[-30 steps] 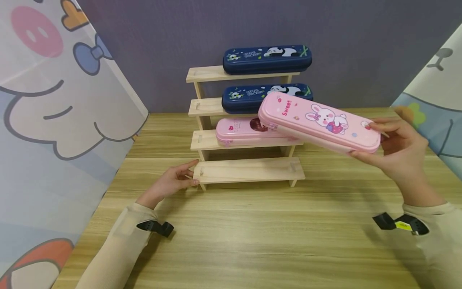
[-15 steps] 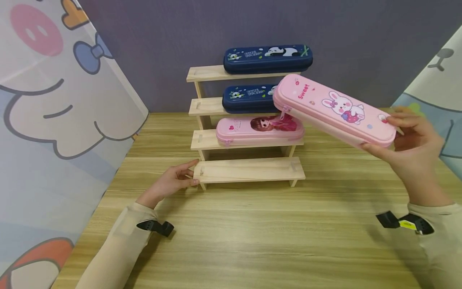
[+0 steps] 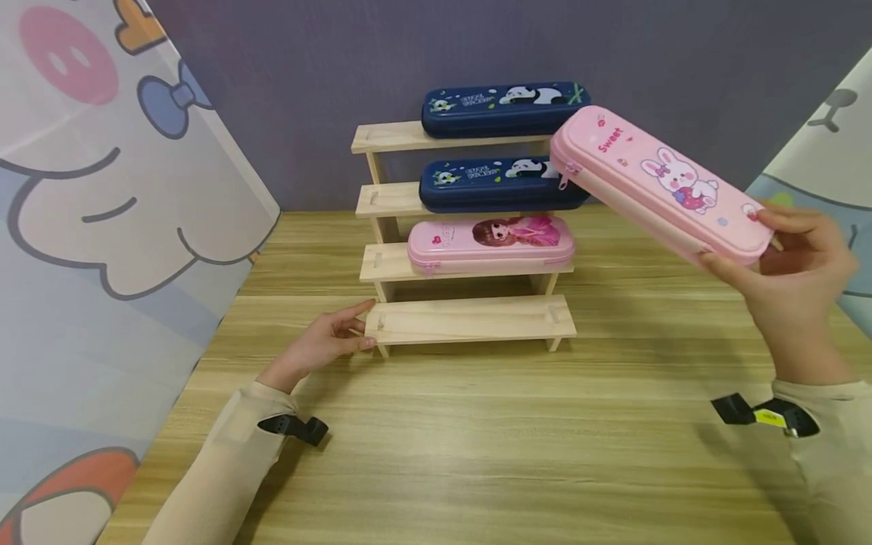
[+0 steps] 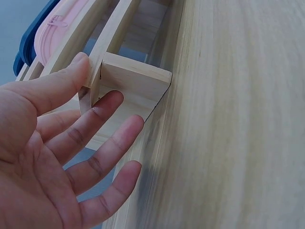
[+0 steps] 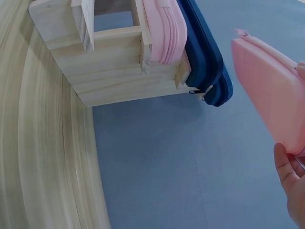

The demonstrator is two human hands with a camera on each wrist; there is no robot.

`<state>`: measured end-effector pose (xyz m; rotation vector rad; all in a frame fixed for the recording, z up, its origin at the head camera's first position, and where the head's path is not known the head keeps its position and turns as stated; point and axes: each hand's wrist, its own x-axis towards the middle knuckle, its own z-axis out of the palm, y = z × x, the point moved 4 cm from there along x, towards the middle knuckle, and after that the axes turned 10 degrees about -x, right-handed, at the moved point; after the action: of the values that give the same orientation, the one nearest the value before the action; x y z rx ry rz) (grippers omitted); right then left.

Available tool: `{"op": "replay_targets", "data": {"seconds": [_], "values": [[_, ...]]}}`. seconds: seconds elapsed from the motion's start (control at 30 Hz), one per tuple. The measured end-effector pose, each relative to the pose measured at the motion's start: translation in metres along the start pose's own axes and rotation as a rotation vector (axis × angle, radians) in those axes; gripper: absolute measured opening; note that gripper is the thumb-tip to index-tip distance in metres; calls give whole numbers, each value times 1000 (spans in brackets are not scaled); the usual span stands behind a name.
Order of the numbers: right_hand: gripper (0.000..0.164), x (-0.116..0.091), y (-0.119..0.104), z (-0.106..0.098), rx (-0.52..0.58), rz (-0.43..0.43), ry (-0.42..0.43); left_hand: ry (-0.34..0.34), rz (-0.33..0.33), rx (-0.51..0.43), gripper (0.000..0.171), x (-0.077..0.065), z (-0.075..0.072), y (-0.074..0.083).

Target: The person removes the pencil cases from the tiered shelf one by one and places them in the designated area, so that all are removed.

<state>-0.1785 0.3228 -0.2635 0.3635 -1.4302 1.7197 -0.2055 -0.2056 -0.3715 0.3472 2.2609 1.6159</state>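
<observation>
My right hand (image 3: 807,261) holds up a pink pencil case (image 3: 664,182) with a bunny and "Sweet" on its lid, thumb below and fingers at its right end. The case is tilted, its left end higher, and overlaps the top shelves in the head view. My left hand (image 3: 323,341) grips the left end of the lowest shelf of a stepped wooden rack (image 3: 470,319); its lower fingers (image 4: 112,152) are spread in the left wrist view. Another pink pencil case (image 3: 490,244), with a doll picture, lies on the second shelf from the bottom.
Two navy panda pencil cases, an upper one (image 3: 504,110) and a lower one (image 3: 490,185), lie on the top two shelves. The rack stands on a wood-grain table (image 3: 477,446), against a dark wall (image 3: 306,91). Cartoon-printed panels (image 3: 82,204) flank both sides.
My right hand has moved right and up with the bunny pencil case, tilting it more and uncovering the doll case. My left hand has stayed on the rack.
</observation>
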Motion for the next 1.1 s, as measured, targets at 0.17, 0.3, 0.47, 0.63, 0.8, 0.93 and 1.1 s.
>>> {"op": "replay_targets", "data": {"seconds": [0.17, 0.3, 0.47, 0.63, 0.8, 0.93, 1.1], "values": [[50, 2, 4, -3, 7, -18, 85, 4, -6, 0, 70, 0, 0, 0], [49, 3, 6, -6, -37, -28, 130, 3, -10, 1, 71, -1, 0, 0], [50, 4, 11, -11, -75, -17, 195, 0, -11, 10, 70, -1, 0, 0], [51, 5, 14, -15, -146, -1, 230, 0, -8, 13, 70, 0, 0, 1], [50, 4, 15, -15, -259, 28, 250, 8, -11, 16, 70, 0, -1, 1], [49, 1, 16, -16, -466, 92, 240, 5, -7, 7, 70, -1, -1, 0], [47, -2, 21, -17, -713, 155, 150, 1, -5, 1, 70, 0, -1, -1]]}}
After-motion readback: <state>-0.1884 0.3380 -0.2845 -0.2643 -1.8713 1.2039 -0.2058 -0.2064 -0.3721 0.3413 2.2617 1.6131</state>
